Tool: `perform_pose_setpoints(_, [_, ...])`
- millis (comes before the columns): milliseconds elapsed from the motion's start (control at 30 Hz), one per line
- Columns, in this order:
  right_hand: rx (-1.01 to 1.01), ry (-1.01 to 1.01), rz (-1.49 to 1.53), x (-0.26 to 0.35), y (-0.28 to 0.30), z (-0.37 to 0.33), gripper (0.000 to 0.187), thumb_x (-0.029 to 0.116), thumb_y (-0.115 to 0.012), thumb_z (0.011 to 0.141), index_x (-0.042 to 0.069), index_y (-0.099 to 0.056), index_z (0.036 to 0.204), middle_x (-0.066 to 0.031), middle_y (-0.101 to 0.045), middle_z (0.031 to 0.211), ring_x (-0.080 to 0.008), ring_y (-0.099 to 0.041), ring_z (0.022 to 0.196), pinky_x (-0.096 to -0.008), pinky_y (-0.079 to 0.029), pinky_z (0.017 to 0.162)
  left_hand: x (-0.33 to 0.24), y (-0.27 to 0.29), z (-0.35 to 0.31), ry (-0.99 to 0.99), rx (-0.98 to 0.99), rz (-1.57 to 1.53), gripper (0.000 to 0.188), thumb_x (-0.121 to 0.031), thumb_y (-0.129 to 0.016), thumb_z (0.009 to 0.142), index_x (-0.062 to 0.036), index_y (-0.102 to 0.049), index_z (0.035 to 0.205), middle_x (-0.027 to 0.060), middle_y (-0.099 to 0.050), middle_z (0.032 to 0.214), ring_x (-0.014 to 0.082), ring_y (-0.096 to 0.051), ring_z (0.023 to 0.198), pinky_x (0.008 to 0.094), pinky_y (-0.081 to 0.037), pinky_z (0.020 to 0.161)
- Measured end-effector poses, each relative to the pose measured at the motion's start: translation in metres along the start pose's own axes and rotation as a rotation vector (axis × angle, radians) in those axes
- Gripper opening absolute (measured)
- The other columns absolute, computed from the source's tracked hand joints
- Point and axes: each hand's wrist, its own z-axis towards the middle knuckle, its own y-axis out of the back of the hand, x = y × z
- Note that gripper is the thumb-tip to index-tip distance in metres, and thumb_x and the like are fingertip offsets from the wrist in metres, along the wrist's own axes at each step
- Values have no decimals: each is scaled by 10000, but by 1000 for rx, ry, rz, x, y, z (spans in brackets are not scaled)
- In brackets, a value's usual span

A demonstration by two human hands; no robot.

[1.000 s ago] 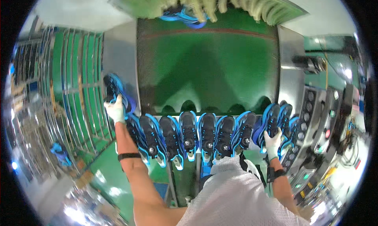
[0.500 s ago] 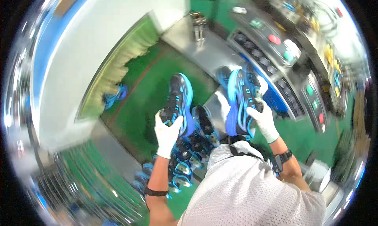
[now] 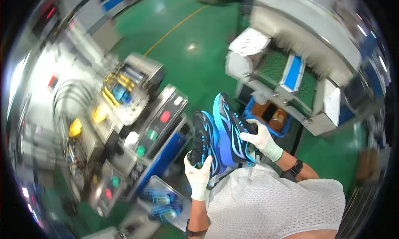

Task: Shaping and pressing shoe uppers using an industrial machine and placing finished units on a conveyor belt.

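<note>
My gloved left hand [image 3: 197, 177] is wrapped round the heel and collar of a black sneaker [image 3: 201, 133] with a blue-to-purple sole. A similar sneaker [image 3: 227, 133] is gripped at its collar by my gloved right hand [image 3: 262, 141]. Both shoes are held in front of my body, toes pointing away from me. They lean close together, their soles facing each other, and the right one sits a little farther out. Below and left of my left hand, two more blue-and-black sneakers [image 3: 163, 203] lie in a pale tray [image 3: 185, 203].
To the left stands a machine with a control panel [image 3: 160, 120] bearing red and green buttons, with cables behind it. A blue bin [image 3: 284, 131] is at the right, beside a pale machine [image 3: 316, 27] with a fringed opening. A yellow line [image 3: 176, 27] crosses the green floor.
My view has swung to the right, so the button machine now lies on my left. The two sneakers, held apart before, are now close together. Both hands keep hold of them.
</note>
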Motion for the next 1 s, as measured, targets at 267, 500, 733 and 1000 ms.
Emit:
perform_pose_setpoints(267, [-739, 55, -292, 5, 193, 30, 572, 217, -825, 805, -55, -593, 1252, -105, -655, 1137, -144, -623, 996, -298, -508, 888, -135, -196, 107, -454, 411, 91, 702, -240, -848, 786, 28, -512, 1340, 210, -655, 1237, 285, -675, 1102, 376, -519, 967])
perform_pose_setpoints(500, [-787, -4, -1100, -67, 363, 91, 542, 319, -694, 932, -11, -592, 1349, -202, -663, 1273, -379, -636, 1109, -427, -465, 1007, -165, -446, 147, -569, 788, 509, 822, -237, -724, 856, 67, -279, 1477, 238, -547, 1222, 380, -604, 1123, 462, -526, 929])
perform_pose_setpoints(733, [-445, 219, -741, -123, 444, 231, 606, 299, -669, 965, -116, -508, 1375, -257, -623, 1317, -337, -614, 1209, -405, -450, 1073, -111, -478, 157, -754, 490, 6, 697, -226, -650, 903, 83, -350, 1451, 266, -520, 1343, 418, -542, 1235, 483, -453, 1036])
perform_pose_setpoints(1000, [531, 454, -205, -20, 17, 256, 597, 143, -646, 996, -36, -389, 1504, -203, -449, 1521, -285, -441, 1401, -392, -330, 1176, 73, -174, 93, -61, 213, 292, 398, -305, -567, 947, -40, -609, 1242, 213, -662, 1177, 398, -641, 1077, 468, -520, 923])
